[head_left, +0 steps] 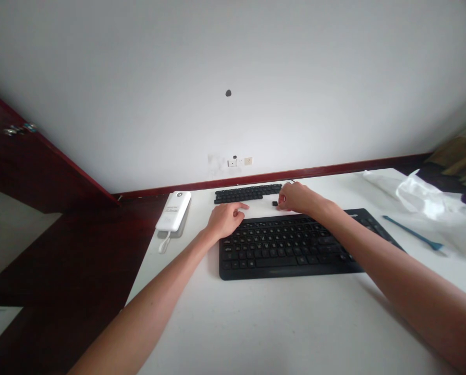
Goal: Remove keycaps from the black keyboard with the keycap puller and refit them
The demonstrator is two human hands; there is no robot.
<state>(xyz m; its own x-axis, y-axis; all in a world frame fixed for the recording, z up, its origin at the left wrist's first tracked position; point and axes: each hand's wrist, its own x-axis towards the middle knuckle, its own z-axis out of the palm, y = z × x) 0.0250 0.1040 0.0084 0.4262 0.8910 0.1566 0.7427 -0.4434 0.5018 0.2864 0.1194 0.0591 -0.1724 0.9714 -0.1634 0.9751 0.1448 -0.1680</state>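
Note:
A black keyboard (272,270) lies on the white table, its long side toward me. At its upper left corner rests my left hand (225,219), index finger stretched out and thumb bent beneath, with nothing visible between them. My right hand (295,198) is beyond the keyboard's far edge, fingers bent down and pressed together; what they hold, if anything, is hidden. Just left of its fingertips sits a small loose black keycap (274,203). Behind both hands, several black keycaps (241,194) are laid out in rows on the table.
A white power bank (174,211) with a strap lies at the table's left edge. To the right are a blue pry tool (413,232) and a crumpled clear plastic bag (424,203). A white wall with sockets (241,162) stands behind the table (233,323).

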